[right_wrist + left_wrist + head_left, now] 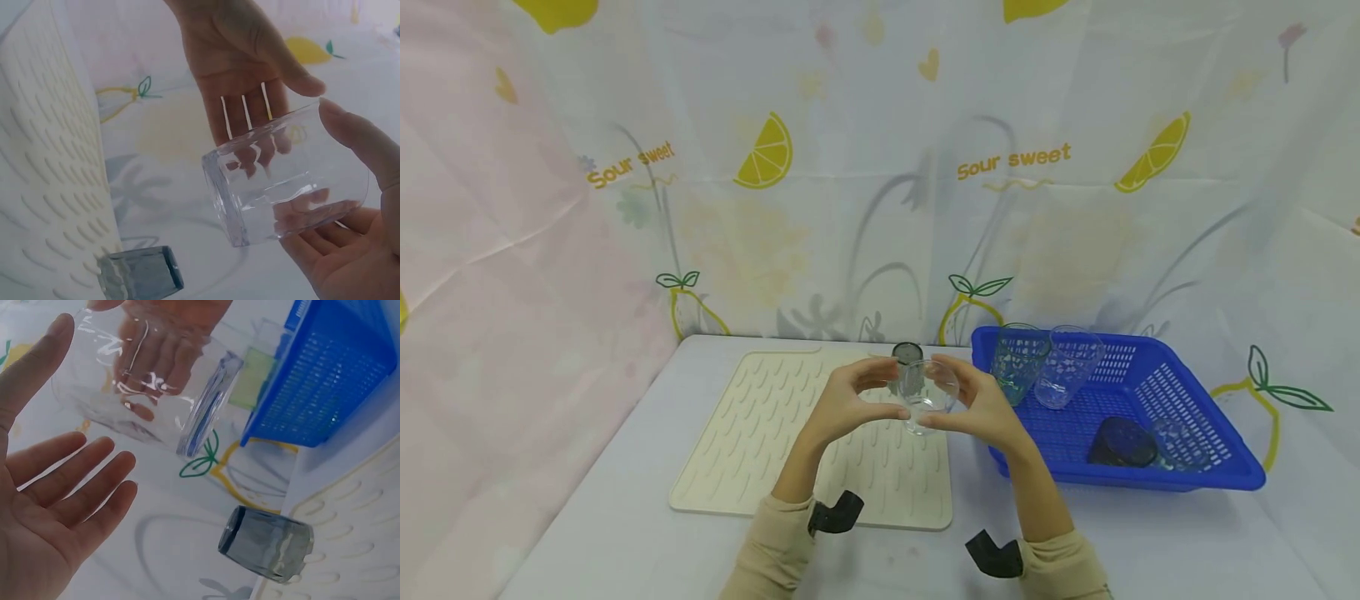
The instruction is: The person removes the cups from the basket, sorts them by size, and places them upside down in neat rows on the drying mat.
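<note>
The clear glass (927,392) is held up in the air over the right part of the beige mat (722,475), base down and slightly tilted. Nearest are two beige sleeves (775,537), each with a black piece (842,512) at its cuff. Beyond them, the right hand (981,410) grasps the glass between its thumb by the rim and its fingers against the opposite side; the left hand (850,404) is loose, fingers straight and apart from the glass, its thumb tip at the rim, though I cannot tell whether it touches. The mat lies on the white table (617,492). A blue basket (1097,475) sits at the table's right, with a dark tumbler (1123,442) and a clear tumbler (1180,442) by its near edge, and a greenish tumbler (1018,367) and a second clear tumbler (1066,371) towards its far left corner. A smoky glass (907,353) stands near the mat's far right corner. Behind the table's far edge hangs a curtain (865,100) with lemon prints.
</note>
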{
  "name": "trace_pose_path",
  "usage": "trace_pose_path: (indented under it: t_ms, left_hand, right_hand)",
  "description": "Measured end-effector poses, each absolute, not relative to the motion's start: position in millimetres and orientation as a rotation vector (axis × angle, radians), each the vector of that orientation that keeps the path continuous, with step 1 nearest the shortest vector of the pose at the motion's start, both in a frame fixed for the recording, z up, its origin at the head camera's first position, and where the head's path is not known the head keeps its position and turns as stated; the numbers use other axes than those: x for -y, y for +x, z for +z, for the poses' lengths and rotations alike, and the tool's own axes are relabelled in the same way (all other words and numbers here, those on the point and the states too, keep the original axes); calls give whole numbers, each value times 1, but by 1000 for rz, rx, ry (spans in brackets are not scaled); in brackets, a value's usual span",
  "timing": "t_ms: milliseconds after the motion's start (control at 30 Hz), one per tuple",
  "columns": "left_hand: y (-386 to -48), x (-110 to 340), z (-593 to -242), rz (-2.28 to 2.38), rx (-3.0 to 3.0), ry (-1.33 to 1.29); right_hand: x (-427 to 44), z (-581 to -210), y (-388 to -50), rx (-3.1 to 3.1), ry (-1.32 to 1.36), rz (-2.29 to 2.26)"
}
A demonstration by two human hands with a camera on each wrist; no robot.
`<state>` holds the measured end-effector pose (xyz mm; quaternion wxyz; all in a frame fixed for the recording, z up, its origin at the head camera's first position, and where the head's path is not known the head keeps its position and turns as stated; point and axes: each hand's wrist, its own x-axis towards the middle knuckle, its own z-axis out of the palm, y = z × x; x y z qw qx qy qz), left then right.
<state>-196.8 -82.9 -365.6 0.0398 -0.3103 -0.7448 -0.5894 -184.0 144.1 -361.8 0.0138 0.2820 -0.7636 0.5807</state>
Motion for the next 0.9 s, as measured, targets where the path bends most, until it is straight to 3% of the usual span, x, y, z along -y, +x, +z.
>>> trace_pose_path:
  t_ms: [533,900]
  left_hand:
    - [-198,79,-362,-1944,2287,-1069]
    - [-197,73,-363,-1924,2187,-1066]
  right_hand:
    - [-138,-368,-187,2312,986,1874]
    - [-136,-373,-188,2082,1123,2163]
